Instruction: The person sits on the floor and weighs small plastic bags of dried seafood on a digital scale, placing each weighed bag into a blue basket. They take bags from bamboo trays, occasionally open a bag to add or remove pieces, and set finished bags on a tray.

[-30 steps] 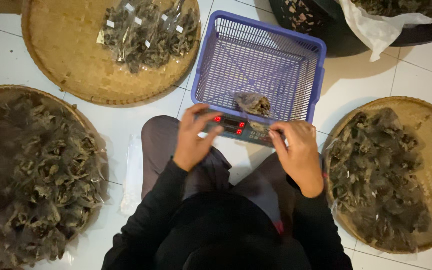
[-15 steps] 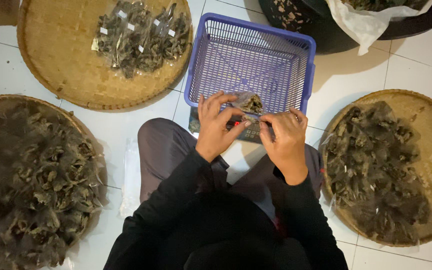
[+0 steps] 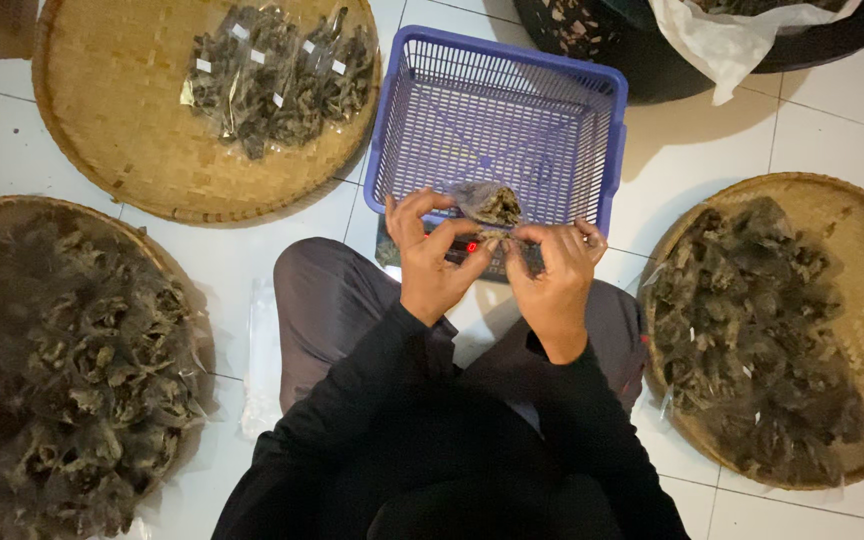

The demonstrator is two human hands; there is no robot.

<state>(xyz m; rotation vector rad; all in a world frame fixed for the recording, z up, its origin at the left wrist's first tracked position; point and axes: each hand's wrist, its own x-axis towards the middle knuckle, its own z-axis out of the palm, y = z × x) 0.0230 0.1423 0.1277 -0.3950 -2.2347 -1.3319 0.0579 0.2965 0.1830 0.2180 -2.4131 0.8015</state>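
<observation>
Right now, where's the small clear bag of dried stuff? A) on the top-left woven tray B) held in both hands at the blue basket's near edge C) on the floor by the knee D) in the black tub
B: the fingers of the left hand and right hand pinch the small clear bag at the near edge of the blue basket.

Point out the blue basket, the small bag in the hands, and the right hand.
blue basket (image 3: pixel 497 50): head view, far rim.
small clear bag (image 3: pixel 492 203): head view, dark contents at its middle.
right hand (image 3: pixel 555 270): head view, back of the hand.
</observation>
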